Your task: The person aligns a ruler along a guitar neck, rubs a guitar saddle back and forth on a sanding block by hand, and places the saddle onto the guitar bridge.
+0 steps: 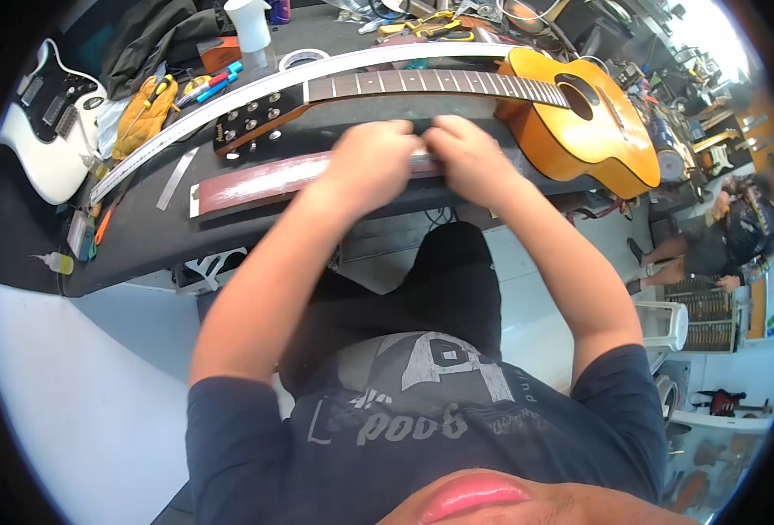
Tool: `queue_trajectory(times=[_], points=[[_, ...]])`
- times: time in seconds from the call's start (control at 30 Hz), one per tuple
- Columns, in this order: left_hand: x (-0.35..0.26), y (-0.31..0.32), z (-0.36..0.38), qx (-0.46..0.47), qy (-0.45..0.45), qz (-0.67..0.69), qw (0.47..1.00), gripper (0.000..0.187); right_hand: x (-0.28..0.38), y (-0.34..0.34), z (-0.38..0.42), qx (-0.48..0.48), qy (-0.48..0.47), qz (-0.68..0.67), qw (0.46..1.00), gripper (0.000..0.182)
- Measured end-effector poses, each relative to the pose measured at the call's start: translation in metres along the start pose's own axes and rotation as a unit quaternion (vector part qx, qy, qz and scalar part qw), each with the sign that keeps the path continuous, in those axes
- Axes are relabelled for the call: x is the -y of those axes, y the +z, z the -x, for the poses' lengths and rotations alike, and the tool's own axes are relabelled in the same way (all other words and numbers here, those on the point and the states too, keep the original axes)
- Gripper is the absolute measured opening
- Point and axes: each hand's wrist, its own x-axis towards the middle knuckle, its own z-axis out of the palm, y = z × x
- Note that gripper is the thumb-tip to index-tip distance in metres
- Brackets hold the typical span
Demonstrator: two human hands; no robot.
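My left hand (371,166) and my right hand (472,159) are side by side above the bench, fingers curled and nearly touching. What they pinch, if anything, is hidden by the fingers. Beneath them a long, flat reddish-brown bar (264,185) with a shiny, whitish-streaked top lies along the front of the bench. Just beyond lies an acoustic guitar (610,131) with a honey-coloured body, its dark headstock (251,121) pointing left. A thin metal strip (177,178) rests left of the bar.
A long white ruler (230,92) curves behind the guitar neck. At the left are a white electric guitar (41,149), a yellow work glove (145,118) and a small dropper bottle (55,262). A white jug (249,26) stands at the back. Another person (732,227) is at far right.
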Motion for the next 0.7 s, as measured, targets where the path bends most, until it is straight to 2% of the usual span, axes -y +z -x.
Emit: queue_trajectory(times=[0.07, 0.1, 0.13, 0.17, 0.2, 0.27, 0.37, 0.4, 0.43, 0.5, 0.53, 0.6, 0.7], points=[[0.028, -0.06, 0.049, 0.021, -0.021, -0.046, 0.998, 0.004, 0.037, 0.044, -0.051, 0.001, -0.032, -0.008, 0.999, 0.022], [0.039, -0.09, 0.073, 0.023, -0.046, -0.046, 0.998, 0.006, 0.066, 0.056, -0.082, 0.049, -0.041, -0.002, 0.998, 0.016], [0.051, -0.118, 0.097, 0.037, -0.083, -0.051, 0.995, 0.006, 0.088, 0.076, -0.107, 0.036, -0.091, 0.002, 0.995, 0.009], [0.06, -0.142, 0.116, 0.049, -0.119, -0.057, 0.99, 0.006, 0.111, 0.101, -0.128, -0.018, -0.113, -0.003, 0.993, 0.009], [0.064, -0.161, 0.13, 0.057, -0.145, -0.063, 0.986, 0.007, 0.13, 0.114, -0.146, -0.006, -0.121, -0.013, 0.993, 0.01], [0.063, -0.175, 0.14, 0.065, -0.19, -0.068, 0.977, 0.011, 0.141, 0.123, -0.156, -0.042, -0.127, -0.011, 0.991, 0.011], [0.056, -0.144, 0.113, 0.046, -0.13, -0.036, 0.99, 0.01, 0.113, 0.1, -0.13, 0.018, -0.131, 0.046, 0.99, 0.011], [0.048, -0.124, 0.095, 0.036, -0.102, -0.036, 0.993, 0.008, 0.091, 0.09, -0.11, 0.008, -0.087, 0.002, 0.996, 0.016], [0.04, -0.1, 0.074, 0.047, -0.084, -0.032, 0.995, 0.004, 0.069, 0.074, -0.086, -0.017, -0.075, 0.009, 0.997, 0.022], [0.017, -0.043, 0.026, 0.009, -0.009, -0.029, 0.999, 0.003, 0.029, 0.034, -0.034, -0.041, -0.013, 0.011, 0.999, 0.026], [0.008, -0.012, 0.002, 0.013, 0.0, -0.017, 1.0, 0.007, 0.009, 0.018, -0.007, -0.056, 0.015, 0.03, 0.998, 0.027], [-0.016, 0.036, -0.043, 0.011, 0.013, 0.007, 1.0, 0.012, -0.015, -0.022, 0.031, -0.001, 0.093, 0.094, 0.991, 0.03], [-0.034, 0.054, -0.074, 0.058, -0.005, 0.014, 0.998, 0.014, -0.035, -0.034, 0.05, 0.001, 0.113, 0.103, 0.988, 0.029]])
